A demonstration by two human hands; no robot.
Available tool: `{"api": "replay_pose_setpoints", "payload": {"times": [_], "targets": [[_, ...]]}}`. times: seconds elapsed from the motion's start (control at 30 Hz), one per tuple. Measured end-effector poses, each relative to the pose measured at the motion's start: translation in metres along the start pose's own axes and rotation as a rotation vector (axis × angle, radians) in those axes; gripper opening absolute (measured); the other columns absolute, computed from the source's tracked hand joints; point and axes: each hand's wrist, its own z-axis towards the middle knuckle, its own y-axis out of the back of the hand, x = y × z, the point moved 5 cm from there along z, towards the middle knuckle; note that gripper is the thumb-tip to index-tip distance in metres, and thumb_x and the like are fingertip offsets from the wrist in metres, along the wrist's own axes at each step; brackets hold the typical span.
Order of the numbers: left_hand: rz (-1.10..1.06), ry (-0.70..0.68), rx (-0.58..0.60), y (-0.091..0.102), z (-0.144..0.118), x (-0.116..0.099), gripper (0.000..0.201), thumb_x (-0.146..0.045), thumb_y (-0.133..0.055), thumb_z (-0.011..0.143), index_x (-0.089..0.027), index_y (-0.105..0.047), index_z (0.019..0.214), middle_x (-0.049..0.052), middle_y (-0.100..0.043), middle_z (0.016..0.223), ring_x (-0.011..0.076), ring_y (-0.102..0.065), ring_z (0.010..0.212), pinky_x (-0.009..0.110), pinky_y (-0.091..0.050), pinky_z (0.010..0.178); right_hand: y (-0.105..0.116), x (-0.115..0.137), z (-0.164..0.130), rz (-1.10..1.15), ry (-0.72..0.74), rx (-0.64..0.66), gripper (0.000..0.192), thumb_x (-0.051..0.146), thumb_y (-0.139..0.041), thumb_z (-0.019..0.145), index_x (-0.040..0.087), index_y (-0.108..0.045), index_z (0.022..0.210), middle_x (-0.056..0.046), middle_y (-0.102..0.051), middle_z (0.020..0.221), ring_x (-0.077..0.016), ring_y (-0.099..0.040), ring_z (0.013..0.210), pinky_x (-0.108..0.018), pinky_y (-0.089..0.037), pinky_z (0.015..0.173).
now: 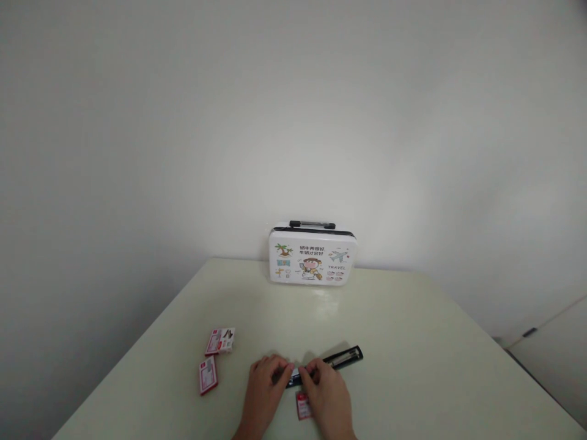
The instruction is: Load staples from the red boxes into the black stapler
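A dark stapler [345,357] lies opened out at a slant on the table, its metal channel showing at the right end. My left hand [266,388] is closed at its left end, fingertips pinched together. Over the middle, my right hand [329,394] bends its fingers in a pinch and hides part of the stapler. A small silvery strip of staples [296,371] shows between the two thumbs; the fingertips partly cover it. Below, a red and white staple box [303,406] lies partly under my right hand.
Two more red and white staple boxes, one farther back [220,341] and one nearer [208,375], lie left of my hands. A white case with cartoon prints [313,260] stands against the wall at the back of the pale table [403,366].
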Motion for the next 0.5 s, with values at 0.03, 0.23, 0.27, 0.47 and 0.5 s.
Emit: {"api": "replay_pose_setpoints", "payload": {"times": [0.03,0.23,0.27,0.47,0.5], "targets": [[0.000,0.000,0.000,0.000,0.000,0.001,0.030,-0.045,-0.057,0.098,-0.023,-0.066,0.080,0.000,-0.070,0.082,0.0202,-0.063,0.084,0.034,-0.041,0.087,-0.002,-0.002,0.001,0.072,0.000,0.008,0.025,0.046,-0.060,0.094,0.027,-0.067,0.080,-0.001,-0.071,0.071,-0.0205,-0.067,0.068,-0.027,-0.038,0.061],[-0.008,-0.001,0.014,-0.001,0.001,0.002,0.030,-0.044,-0.056,0.099,-0.023,-0.064,0.079,-0.002,-0.069,0.081,0.0192,-0.062,0.083,0.033,-0.039,0.085,-0.015,-0.007,0.011,0.358,-0.009,0.035,0.035,0.050,-0.059,0.091,0.021,-0.066,0.074,0.000,-0.066,0.060,-0.0181,-0.061,0.057,-0.026,-0.038,0.054],[-0.010,-0.001,0.016,0.000,0.001,0.002,0.031,-0.045,-0.056,0.099,-0.023,-0.064,0.079,-0.002,-0.069,0.081,0.0191,-0.062,0.083,0.033,-0.039,0.085,-0.017,-0.007,0.012,0.381,-0.011,0.039,0.036,0.051,-0.058,0.090,0.020,-0.066,0.073,0.000,-0.065,0.059,-0.0177,-0.060,0.056,-0.025,-0.038,0.053],[-0.017,-0.014,0.039,0.001,0.000,-0.001,0.035,-0.049,-0.051,0.101,-0.024,-0.066,0.083,0.000,-0.070,0.085,0.0200,-0.063,0.088,0.035,-0.040,0.088,-0.022,-0.006,0.018,0.499,-0.007,0.075,0.029,0.046,-0.065,0.083,0.020,-0.059,0.070,0.002,-0.060,0.056,-0.0142,-0.054,0.052,-0.024,-0.037,0.050],[-0.016,-0.016,0.040,0.001,0.000,0.000,0.035,-0.050,-0.050,0.102,-0.024,-0.067,0.084,0.000,-0.070,0.087,0.0206,-0.063,0.089,0.036,-0.041,0.090,-0.022,-0.006,0.018,0.516,-0.005,0.088,0.029,0.045,-0.065,0.083,0.020,-0.059,0.071,0.003,-0.060,0.055,-0.0138,-0.054,0.051,-0.023,-0.037,0.050]]}}
